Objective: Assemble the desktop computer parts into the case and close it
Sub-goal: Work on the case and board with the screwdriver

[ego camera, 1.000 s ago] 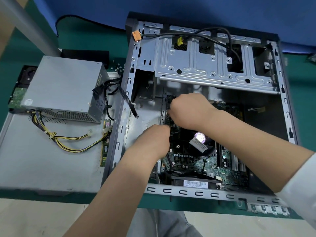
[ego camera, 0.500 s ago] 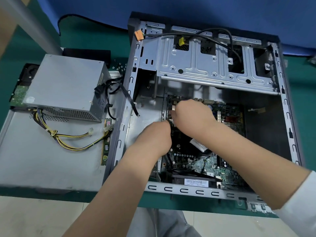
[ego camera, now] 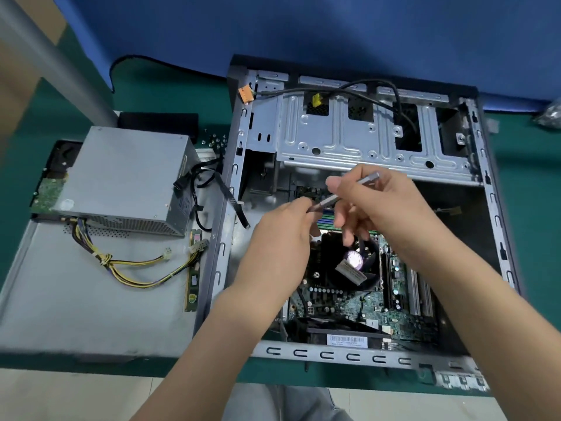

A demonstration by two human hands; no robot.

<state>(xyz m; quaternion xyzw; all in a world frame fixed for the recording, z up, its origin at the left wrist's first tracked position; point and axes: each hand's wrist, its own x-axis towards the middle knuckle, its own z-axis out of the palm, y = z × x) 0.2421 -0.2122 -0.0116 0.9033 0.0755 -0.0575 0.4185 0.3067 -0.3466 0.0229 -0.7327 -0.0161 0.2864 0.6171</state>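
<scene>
On the green table (ego camera: 170, 95), a slim grey metal screwdriver bit (ego camera: 343, 192) is pinched by both the left hand (ego camera: 282, 229) and the right hand (ego camera: 373, 202) above the open grey steel computer case (ego camera: 358, 141).

No print here can be read. Below the right hand (ego camera: 379, 205), a white barcode label (ego camera: 347, 340) on the fan housing at the near edge of the computer case (ego camera: 349, 355) carries bars and tiny lines, too small to make out. Left of the left hand (ego camera: 282, 229), the power supply's side sticker (ego camera: 184, 205) is blurred.
</scene>
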